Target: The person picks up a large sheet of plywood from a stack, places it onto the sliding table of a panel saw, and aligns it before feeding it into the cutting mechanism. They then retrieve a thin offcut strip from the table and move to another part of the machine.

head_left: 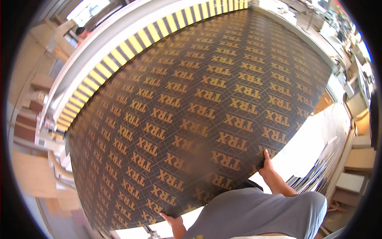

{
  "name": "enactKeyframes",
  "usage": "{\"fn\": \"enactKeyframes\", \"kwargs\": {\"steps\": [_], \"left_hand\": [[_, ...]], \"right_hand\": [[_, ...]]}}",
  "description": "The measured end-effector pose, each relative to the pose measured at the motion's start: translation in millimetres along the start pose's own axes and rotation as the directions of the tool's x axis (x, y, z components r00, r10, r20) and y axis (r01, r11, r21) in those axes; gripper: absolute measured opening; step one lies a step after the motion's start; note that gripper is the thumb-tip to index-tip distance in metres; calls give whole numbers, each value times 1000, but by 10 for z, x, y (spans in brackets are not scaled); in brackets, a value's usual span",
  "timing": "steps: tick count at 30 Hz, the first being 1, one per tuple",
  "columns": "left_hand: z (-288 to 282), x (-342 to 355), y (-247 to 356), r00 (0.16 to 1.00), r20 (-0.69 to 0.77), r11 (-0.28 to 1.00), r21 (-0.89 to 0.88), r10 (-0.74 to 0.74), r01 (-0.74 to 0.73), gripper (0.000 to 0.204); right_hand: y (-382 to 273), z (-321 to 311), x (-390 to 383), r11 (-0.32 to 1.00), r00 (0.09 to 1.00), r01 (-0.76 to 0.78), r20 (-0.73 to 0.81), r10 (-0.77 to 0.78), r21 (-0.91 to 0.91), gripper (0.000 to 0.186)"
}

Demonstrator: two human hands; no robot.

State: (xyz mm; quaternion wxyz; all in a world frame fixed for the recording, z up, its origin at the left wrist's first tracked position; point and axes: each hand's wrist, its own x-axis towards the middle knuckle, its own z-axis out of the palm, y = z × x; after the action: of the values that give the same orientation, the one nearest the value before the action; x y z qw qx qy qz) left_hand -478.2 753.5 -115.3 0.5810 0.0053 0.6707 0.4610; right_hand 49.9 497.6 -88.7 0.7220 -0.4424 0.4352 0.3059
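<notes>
A large dark brown film-faced panel (pixel 207 95), printed all over with rows of golden-yellow lettering, stretches in front of me and fills most of the head view. My left hand (pixel 173 221) holds its near edge at the lower middle, thumb on the top face. Further right along the same edge, my right hand (pixel 268 165) grips the panel, its thumb also on top. The fingers of both hands are mostly hidden under the board. The panel's far long side lies along a striped machine beam.
The machine beam (pixel 139 42) with yellow and black stripes curves along the far side. Boards (pixel 34 173) stand at the left; thin strips (pixel 314 175) and board pieces (pixel 360 159) lie at the right. Another person (pixel 82 34) is beyond the beam, at the far left.
</notes>
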Motion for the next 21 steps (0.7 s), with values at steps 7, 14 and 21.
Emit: {"fn": "enactKeyframes", "kwargs": {"steps": [7,14,21], "left_hand": [[390,-174,-81,947,-254,975,153,196,-161,83],[-263,465,281,734,-53,312,924,678,-222,91],[154,182,40,846,-249,553,831,472,-64,95]], "right_hand": [[-46,6,-159,999,998,32,49,-30,-40,78],[375,-395,493,960,921,108,390,2,-258,69],[-406,-296,251,995,934,-53,356,21,82,57]]}}
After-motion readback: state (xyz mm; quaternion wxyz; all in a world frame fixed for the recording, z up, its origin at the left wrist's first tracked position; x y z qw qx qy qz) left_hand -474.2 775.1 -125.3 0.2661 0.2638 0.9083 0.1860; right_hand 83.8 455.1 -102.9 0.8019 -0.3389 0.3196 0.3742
